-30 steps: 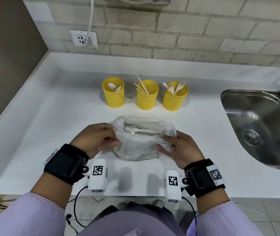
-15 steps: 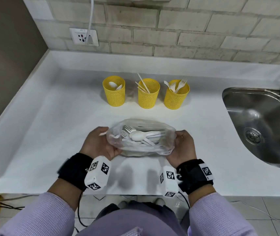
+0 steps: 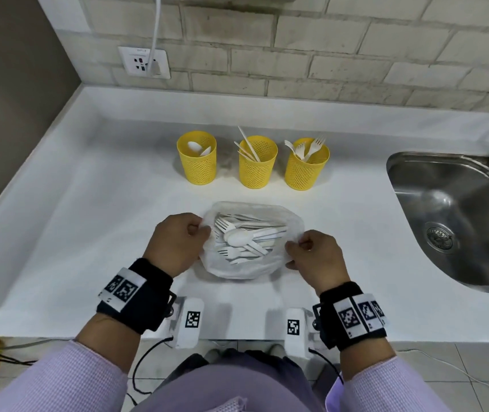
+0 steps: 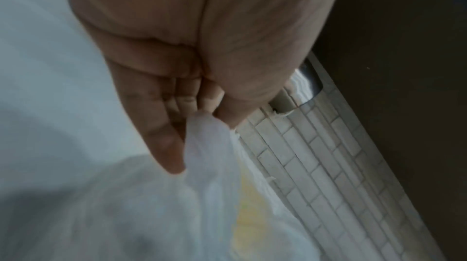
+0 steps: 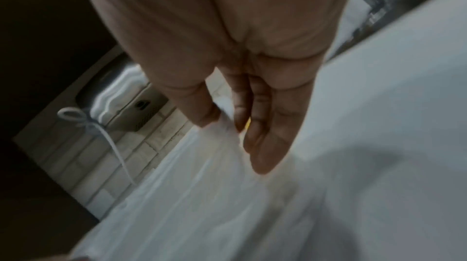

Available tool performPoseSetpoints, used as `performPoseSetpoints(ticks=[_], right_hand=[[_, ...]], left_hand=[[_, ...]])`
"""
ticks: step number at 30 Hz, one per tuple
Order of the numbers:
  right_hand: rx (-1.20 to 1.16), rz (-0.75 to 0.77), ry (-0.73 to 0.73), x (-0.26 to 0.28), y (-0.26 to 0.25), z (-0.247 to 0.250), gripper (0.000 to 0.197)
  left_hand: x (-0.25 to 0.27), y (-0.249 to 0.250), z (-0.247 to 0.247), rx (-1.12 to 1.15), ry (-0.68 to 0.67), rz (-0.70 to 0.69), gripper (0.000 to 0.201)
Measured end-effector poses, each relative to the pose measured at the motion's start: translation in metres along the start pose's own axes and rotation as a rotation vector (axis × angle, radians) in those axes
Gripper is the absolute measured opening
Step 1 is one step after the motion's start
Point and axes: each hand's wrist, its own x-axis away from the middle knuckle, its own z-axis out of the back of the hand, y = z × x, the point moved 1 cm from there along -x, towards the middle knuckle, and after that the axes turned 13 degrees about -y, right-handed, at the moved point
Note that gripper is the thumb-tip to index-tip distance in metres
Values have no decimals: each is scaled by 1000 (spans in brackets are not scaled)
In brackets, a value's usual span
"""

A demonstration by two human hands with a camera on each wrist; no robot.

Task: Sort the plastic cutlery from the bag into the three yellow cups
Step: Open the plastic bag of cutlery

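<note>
A clear plastic bag (image 3: pixel 246 267) lies on the white counter (image 3: pixel 88 221), its mouth spread wide over a pile of white forks, spoons and knives (image 3: pixel 244 239). My left hand (image 3: pixel 178 242) pinches the bag's left rim (image 4: pixel 207 131) between thumb and fingers. My right hand (image 3: pixel 316 257) pinches the right rim (image 5: pixel 222 123). Behind the bag stand three yellow mesh cups: the left cup (image 3: pixel 197 166) holds spoons, the middle cup (image 3: pixel 257 168) knives, the right cup (image 3: pixel 305 171) forks.
A steel sink (image 3: pixel 457 221) with a tap is set into the counter at the right. A brick wall with a socket (image 3: pixel 145 62) and a white cable runs behind. The counter has a raised edge along the left.
Both hands shifted their hold on the bag and pulled its rim apart, so the mouth now gapes upward and the cutlery lies exposed. The bag has settled lower on the counter.
</note>
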Motion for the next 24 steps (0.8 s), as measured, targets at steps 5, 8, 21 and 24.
performPoseSetpoints(ticks=[5,8,21,24], right_hand=[[-873,-114,-123,-4,-1,-8,23],[-1321,-246,-188,-10,3,-8,25],[-136,-119,17,-2,0,13,40],[270,-1,36,-3,-2,4,45]], left_hand=[[0,6,-9,993,-159,203,11],[-6,-3,-8,1478,-151,373,29],[-9,-5,0,398,-9,193,47],[-11,-1,-6,-101,111,-13,43]])
